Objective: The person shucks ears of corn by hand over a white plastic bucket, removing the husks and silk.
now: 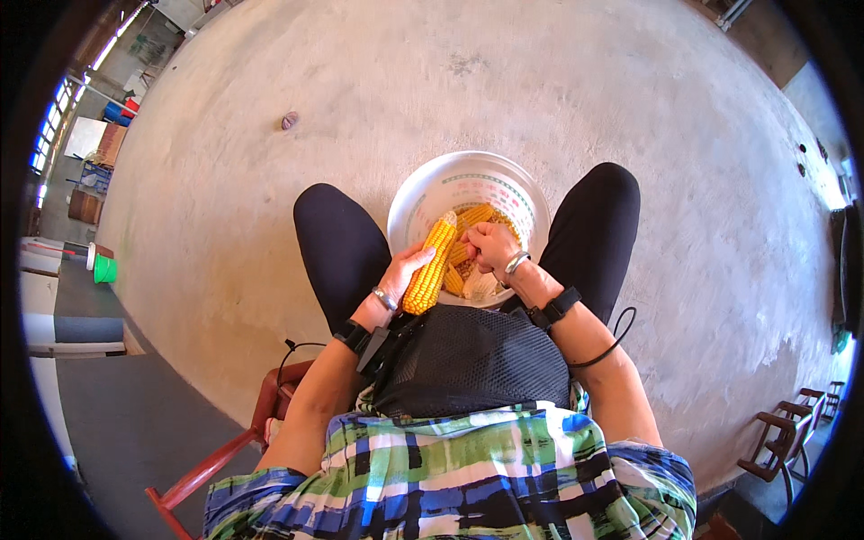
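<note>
My left hand grips a yellow ear of corn by its side, tilted with its pale tip away from me, over the near left rim of a white bucket. Just right of the ear's tip, above the bucket, is my right hand with curled fingers; whether a small thing is pinched in them I cannot tell. Inside the bucket lie several yellow ears of corn, loose kernels and a pale, bare-looking cob. Printed writing runs round the inner wall.
The bucket stands on a concrete floor between my knees. A red-brown wooden chair is at my lower left. Wooden chairs stand at the far lower right. A green bucket is at the left, and a small purplish object lies on the floor.
</note>
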Available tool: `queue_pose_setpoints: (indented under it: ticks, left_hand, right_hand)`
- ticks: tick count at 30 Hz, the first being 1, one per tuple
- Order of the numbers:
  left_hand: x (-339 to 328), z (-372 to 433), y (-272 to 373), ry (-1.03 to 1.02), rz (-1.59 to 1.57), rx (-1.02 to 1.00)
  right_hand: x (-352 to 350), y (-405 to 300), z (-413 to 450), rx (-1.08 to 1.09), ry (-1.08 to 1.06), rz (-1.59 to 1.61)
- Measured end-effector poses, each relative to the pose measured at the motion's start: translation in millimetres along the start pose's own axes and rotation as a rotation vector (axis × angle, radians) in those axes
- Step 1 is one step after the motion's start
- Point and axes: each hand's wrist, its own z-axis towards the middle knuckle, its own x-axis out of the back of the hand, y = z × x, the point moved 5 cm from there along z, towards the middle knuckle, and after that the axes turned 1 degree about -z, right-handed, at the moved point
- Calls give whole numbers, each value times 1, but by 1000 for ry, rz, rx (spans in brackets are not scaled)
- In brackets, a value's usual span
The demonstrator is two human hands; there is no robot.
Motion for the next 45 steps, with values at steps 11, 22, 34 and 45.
queue_pose_setpoints:
  ticks: [11, 22, 34, 45]
  left_hand:
    - [-9, -4, 4, -41, -11, -6]
    - [-12, -2, 4, -90, -2, -27]
    - [-10, -9, 10, -156, -86, -6]
    - [-11, -9, 14, -179, -87, -100]
  right_hand:
    - [11, -10, -1, 215, 189, -239]
    - [5, 2, 5, -96, -80, 77]
    - [-3, -7, 1, -107, -241, 296]
    - [-2, -17, -7, -14, -200, 243]
